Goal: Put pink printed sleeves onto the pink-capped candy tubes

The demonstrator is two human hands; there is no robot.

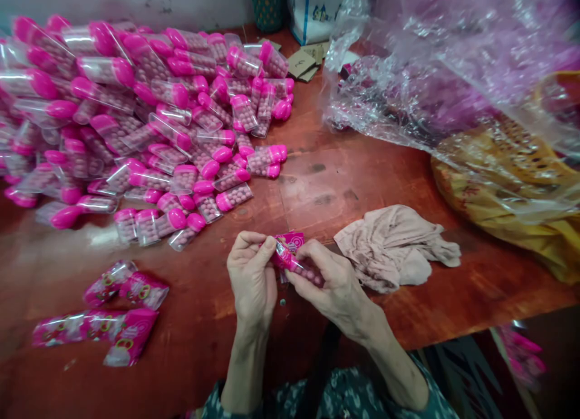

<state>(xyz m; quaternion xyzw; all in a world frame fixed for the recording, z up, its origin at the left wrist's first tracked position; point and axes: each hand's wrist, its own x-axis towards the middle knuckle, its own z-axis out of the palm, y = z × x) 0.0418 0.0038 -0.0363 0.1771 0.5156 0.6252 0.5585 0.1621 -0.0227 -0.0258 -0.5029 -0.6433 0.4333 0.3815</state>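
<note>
Between my two hands is a small clear candy tube [312, 275] filled with pink balls, with a shiny pink printed sleeve [284, 256] over its far end. The thumb and fingers of my left hand [254, 262] pinch the sleeve at its upper left. My right hand [335, 286] grips the tube by its lower right part, thumb below and fingers above. Just behind them a flat pink printed wrapper [296, 239] shows, partly hidden; I cannot tell whether it lies on the table or is held.
A big heap of pink-capped candy tubes [172, 129] covers the table's left. Several sleeved tubes [104, 325] lie at lower left. A crumpled cloth [399, 244] sits right of my hands. Behind are plastic sheeting [408, 75], a yellow bag [502, 189] and cardboard pieces [302, 63].
</note>
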